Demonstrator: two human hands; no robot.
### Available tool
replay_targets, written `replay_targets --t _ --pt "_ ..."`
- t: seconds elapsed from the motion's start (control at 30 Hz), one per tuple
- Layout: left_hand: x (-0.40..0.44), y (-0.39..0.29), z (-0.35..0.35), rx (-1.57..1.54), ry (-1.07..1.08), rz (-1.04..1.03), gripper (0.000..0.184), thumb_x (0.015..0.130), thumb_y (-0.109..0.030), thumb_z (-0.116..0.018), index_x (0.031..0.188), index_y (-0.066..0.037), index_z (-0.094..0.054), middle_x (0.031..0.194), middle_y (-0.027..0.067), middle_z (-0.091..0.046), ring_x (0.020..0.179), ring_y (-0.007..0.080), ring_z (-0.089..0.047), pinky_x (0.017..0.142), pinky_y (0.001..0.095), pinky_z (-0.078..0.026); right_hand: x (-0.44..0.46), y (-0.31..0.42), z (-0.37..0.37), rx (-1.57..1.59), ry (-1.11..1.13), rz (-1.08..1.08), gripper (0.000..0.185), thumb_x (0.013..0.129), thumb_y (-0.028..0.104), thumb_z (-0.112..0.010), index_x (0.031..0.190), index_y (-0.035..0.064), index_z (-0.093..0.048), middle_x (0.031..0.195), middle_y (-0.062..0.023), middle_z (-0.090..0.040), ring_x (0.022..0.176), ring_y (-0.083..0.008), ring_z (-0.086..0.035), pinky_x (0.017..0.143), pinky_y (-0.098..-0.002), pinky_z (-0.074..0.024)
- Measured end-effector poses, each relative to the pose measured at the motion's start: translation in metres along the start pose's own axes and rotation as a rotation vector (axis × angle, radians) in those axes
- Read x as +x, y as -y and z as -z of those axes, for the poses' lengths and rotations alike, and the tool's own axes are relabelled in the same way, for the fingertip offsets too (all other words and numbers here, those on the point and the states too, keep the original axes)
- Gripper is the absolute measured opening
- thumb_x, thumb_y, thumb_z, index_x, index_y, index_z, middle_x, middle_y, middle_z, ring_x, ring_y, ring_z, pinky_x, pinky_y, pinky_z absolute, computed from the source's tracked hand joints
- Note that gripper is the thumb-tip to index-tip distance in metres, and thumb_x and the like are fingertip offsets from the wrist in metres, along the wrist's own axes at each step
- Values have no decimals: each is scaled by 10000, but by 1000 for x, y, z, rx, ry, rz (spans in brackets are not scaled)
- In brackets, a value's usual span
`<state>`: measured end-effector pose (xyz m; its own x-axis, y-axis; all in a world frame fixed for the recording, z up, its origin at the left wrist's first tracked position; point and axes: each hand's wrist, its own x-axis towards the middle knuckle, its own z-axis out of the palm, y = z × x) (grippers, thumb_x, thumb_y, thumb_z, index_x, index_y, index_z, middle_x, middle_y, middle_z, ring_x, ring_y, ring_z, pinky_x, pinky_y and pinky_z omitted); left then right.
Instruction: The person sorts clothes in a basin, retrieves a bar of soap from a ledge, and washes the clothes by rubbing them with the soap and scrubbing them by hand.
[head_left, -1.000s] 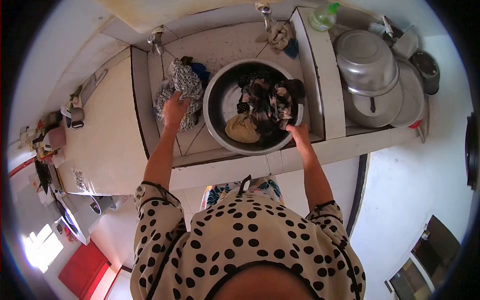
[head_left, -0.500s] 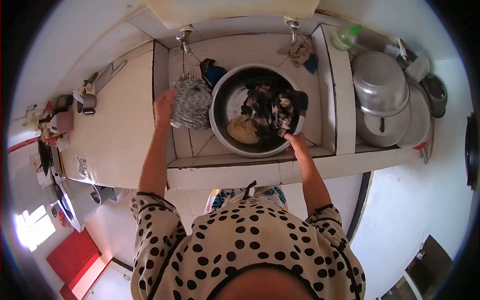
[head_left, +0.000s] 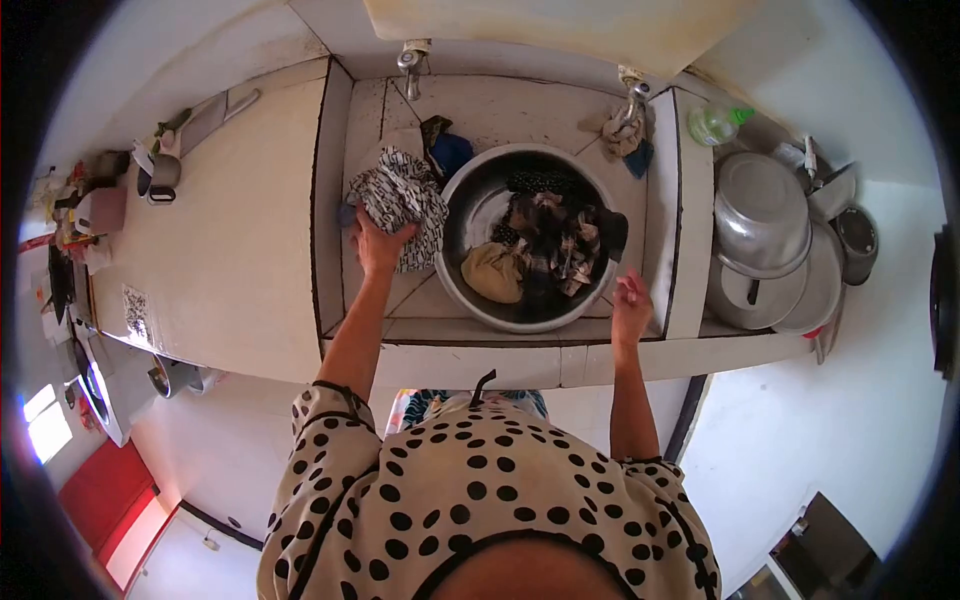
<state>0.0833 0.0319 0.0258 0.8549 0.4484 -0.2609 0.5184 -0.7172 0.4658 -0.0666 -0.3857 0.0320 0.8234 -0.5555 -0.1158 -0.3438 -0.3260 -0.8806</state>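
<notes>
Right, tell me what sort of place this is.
Probably a home kitchen: a tiled sink with two taps, and a large metal pot beside it. The basin of fabric suggests it may also serve for laundry.

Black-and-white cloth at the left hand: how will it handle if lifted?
Probably floppy: the black-and-white cloth lies in loose folds under the left hand. Unlikely to roll, being a slumped, irregular heap. Might be heavy for its size if wet, since it lies in the sink; wetness can't be told.
</notes>
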Motion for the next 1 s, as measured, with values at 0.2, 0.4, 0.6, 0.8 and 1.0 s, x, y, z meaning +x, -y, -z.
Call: replay_targets --t 0.2,0.4,0.6,0.8,1.0 --pt "10 10 -17 -63 103 61 1127 570 -374 -832 1458 -189 -163 1401 189 -312 1229 454 -361 942 577 -388 19 99 -85 -66 407 184 431 795 -2 -619 1212 103 -585 1066 -124 -642 902 -217 -632 793 -322 -511" --pt "17 18 -15 -25 157 14 1106 593 -401 -805 1461 -193 -153 1383 196 -327 1211 461 -381 930 588 -390 57 124 -133 -876 371 394 888 719 303 -780 1449 268 -276 1431 -111 -359 1216 -374 -447 931 -589 -374" --pt "14 11 -16 66 139 2 1097 610 -409 -791 1465 -186 -141 1321 213 -366 1188 460 -399 910 574 -414 91 116 -162 -1216 676 186 1036 647 379 -821 1471 308 -196 1416 -116 -366 1245 -387 -420 946 -594 -346" --pt "11 7 -15 99 134 -41 1071 652 -404 -773 1466 -145 -126 1291 212 -376 1169 457 -405 898 563 -430 99 92 -168 -1126 608 240 852 619 416 -818 1366 296 -425 1235 -106 -551 1186 -314 -485 950 -527 -371" --pt "10 7 -9 55 190 -16 1058 686 -402 -763 1474 -148 -104 1311 224 -360 1170 463 -396 907 556 -425 67 120 -115 -569 455 205 437 717 326 -782 1094 138 -667 1029 -86 -662 945 -287 -624 834 -424 -491"
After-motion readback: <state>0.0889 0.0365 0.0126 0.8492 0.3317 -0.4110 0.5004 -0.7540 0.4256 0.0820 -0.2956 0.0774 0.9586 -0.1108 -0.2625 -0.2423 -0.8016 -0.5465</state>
